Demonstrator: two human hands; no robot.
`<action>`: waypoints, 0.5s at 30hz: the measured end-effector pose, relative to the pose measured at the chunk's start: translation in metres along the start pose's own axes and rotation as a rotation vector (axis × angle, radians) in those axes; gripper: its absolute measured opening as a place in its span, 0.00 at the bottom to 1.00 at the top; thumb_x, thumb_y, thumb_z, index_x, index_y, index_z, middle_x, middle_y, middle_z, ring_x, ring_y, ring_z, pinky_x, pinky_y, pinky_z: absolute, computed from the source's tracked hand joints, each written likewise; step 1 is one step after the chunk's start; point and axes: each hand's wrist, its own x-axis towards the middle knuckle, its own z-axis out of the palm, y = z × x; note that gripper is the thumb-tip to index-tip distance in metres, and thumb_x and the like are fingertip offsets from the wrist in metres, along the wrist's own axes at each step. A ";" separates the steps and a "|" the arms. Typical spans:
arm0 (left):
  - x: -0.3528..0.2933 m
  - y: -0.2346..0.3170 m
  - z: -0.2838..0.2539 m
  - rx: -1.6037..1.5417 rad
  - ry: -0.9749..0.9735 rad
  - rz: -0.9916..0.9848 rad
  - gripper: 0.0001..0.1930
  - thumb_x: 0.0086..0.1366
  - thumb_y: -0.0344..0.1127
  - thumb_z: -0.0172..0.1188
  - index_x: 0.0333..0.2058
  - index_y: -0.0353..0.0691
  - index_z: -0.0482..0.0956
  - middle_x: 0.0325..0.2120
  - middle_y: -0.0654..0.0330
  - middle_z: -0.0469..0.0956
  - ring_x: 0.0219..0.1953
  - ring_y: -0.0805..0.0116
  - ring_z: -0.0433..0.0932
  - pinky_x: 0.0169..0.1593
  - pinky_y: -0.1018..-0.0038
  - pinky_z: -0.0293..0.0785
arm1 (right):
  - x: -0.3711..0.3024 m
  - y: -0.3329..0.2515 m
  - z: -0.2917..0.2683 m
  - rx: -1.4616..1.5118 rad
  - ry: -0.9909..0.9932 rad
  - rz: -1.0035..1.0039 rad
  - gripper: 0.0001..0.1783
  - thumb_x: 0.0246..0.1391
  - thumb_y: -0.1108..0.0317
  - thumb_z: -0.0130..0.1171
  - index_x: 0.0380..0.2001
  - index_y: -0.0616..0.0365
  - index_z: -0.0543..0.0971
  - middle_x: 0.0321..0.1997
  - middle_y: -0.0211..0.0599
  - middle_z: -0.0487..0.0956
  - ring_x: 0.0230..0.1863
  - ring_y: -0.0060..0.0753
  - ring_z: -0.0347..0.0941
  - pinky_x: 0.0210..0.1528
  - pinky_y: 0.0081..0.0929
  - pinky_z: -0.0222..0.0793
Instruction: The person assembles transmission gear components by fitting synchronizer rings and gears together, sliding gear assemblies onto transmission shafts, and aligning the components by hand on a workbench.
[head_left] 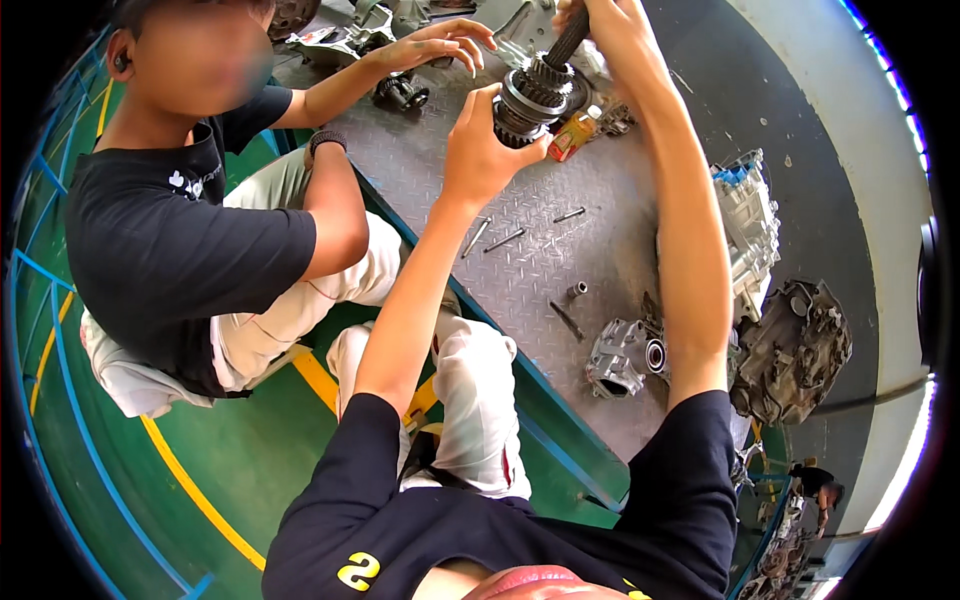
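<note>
Bench: grey metal workbench (610, 245), tread-pattern top, blue edging. Green floor (110, 520) below, crossed by a yellow stripe (190, 490). A person (820, 485) stands far back at lower right.

In hand: splined gear shaft (537, 95), at the bench's far side, slanting up to the right. Left hand (485, 150) grasps the gear stack at the lower end, thumb and fingers spread around it. Right hand (618, 28) is curled about the upper end. Whether the shaft's foot touches the bench, cannot tell. Co-worker's hand (440, 42) just left of the gears, fingers loosely bent.

Containers: small red-and-yellow bottle (572, 136), pale cap on, just right of the gears; fill level unclear. Silver gearbox casing (748, 235) at right, beyond the right forearm; inside hidden. Dark bell housing (800, 345) near it. Small aluminium housing (615, 360) nearer the wearer.

Loose: slim bolts (504, 242) mid-bench.
</note>
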 end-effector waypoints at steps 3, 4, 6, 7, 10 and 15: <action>-0.001 -0.008 -0.004 -0.044 0.021 0.023 0.34 0.48 0.39 0.75 0.52 0.34 0.70 0.43 0.52 0.77 0.44 0.61 0.79 0.51 0.66 0.73 | -0.034 -0.037 -0.008 -1.044 0.316 -0.661 0.35 0.56 0.51 0.62 0.58 0.61 0.65 0.55 0.49 0.74 0.57 0.43 0.71 0.65 0.51 0.59; -0.002 -0.011 -0.004 -0.042 0.047 0.060 0.33 0.48 0.39 0.75 0.51 0.34 0.71 0.42 0.53 0.78 0.43 0.62 0.79 0.49 0.67 0.74 | -0.040 -0.042 -0.008 -1.039 0.312 -0.659 0.35 0.56 0.51 0.62 0.58 0.61 0.65 0.55 0.49 0.74 0.57 0.43 0.71 0.65 0.51 0.59; 0.001 -0.020 -0.008 -0.040 0.046 0.069 0.32 0.48 0.39 0.75 0.50 0.34 0.71 0.40 0.53 0.79 0.42 0.63 0.79 0.48 0.68 0.74 | -0.046 -0.048 -0.008 -1.252 -0.438 -1.157 0.35 0.51 0.53 0.62 0.58 0.59 0.67 0.60 0.49 0.71 0.66 0.41 0.63 0.73 0.53 0.44; 0.002 -0.020 -0.002 -0.070 0.029 0.085 0.32 0.49 0.39 0.75 0.50 0.34 0.71 0.39 0.54 0.79 0.41 0.63 0.80 0.48 0.68 0.75 | -0.045 -0.043 -0.007 -1.585 -0.638 -1.188 0.32 0.53 0.55 0.60 0.59 0.57 0.69 0.57 0.43 0.74 0.64 0.37 0.67 0.76 0.52 0.41; 0.001 -0.017 -0.011 -0.143 -0.049 -0.017 0.37 0.47 0.43 0.76 0.53 0.35 0.69 0.43 0.51 0.77 0.47 0.56 0.79 0.50 0.64 0.74 | -0.039 -0.043 0.013 -1.794 -0.825 -1.188 0.18 0.54 0.58 0.58 0.47 0.54 0.76 0.39 0.37 0.82 0.46 0.35 0.79 0.60 0.45 0.63; -0.029 -0.049 -0.014 -0.467 -0.061 -0.007 0.51 0.45 0.45 0.80 0.62 0.37 0.58 0.54 0.48 0.71 0.57 0.58 0.73 0.58 0.65 0.70 | -0.019 -0.039 0.011 -1.666 -1.015 -1.028 0.21 0.43 0.52 0.68 0.36 0.54 0.77 0.25 0.35 0.82 0.29 0.37 0.82 0.29 0.34 0.74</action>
